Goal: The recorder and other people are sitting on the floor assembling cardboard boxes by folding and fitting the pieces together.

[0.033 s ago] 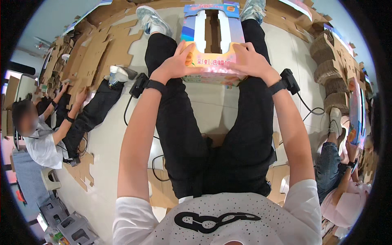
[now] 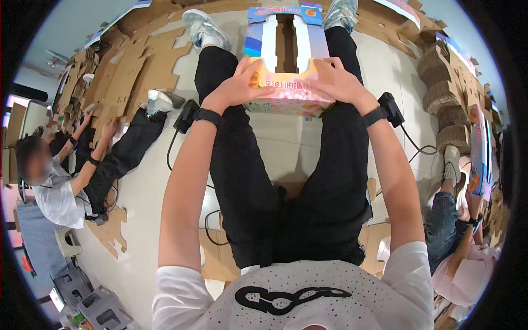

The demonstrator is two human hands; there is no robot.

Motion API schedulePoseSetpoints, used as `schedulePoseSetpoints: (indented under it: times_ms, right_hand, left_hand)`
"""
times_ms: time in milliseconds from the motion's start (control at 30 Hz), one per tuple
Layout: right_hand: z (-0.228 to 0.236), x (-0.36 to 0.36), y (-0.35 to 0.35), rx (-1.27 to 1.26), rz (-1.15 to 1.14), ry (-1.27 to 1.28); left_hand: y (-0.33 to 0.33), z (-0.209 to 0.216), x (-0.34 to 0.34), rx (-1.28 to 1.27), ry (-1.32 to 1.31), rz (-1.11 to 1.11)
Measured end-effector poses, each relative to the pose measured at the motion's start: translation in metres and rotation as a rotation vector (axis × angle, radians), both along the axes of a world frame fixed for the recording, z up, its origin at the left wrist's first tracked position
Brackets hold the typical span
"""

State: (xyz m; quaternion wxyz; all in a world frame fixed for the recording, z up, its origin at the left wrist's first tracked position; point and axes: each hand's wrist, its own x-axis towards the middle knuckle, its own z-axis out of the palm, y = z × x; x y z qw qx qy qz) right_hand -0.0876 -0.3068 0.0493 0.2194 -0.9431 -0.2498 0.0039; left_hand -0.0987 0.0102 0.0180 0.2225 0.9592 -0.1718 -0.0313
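A colourful printed carton [image 2: 289, 97] stands between my lower legs, blue at its far end and orange-pink at its near end. Through the long opening in its top, brown cardboard shows inside. My left hand [image 2: 237, 83] grips the near left corner, its thumb lying across the orange end flap. At the near right corner my right hand [image 2: 339, 82] holds the same flap, thumb turned inward. Some fingertips are hidden behind the carton's sides.
Flat brown cardboard sheets [image 2: 129, 71] lie at the left, beside a seated co-worker [image 2: 60, 187]. Stacked cardboard pieces [image 2: 440, 82] stand at the right, where another person [image 2: 465, 264] handles a printed carton [image 2: 480, 148]. Cables [image 2: 421, 149] hang from my wrist devices.
The near end of the carton has shifted very slightly toward me under my hands. Both hands stay at its corners.
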Motion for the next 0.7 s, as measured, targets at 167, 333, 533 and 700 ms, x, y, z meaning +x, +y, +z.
schedulePoseSetpoints:
  times_ms: [167, 333, 533, 700]
  right_hand:
    - [-0.062, 0.037, -0.022, 0.033, -0.056, -0.229]
    - [-0.061, 0.034, 0.003, 0.369, -0.213, 0.089]
    - [-0.071, 0.034, -0.001, 0.705, -0.275, 0.266]
    - [-0.075, 0.04, -0.01, 0.948, -0.296, 0.441]
  left_hand:
    - [-0.004, 0.0, 0.034, -0.302, 0.123, 0.096]
    - [0.008, -0.044, 0.087, -0.231, -0.109, 0.245]
    - [-0.016, -0.035, 0.106, -0.453, 0.014, 0.362]
    - [0.009, -0.036, 0.067, -1.227, 0.604, 0.355]
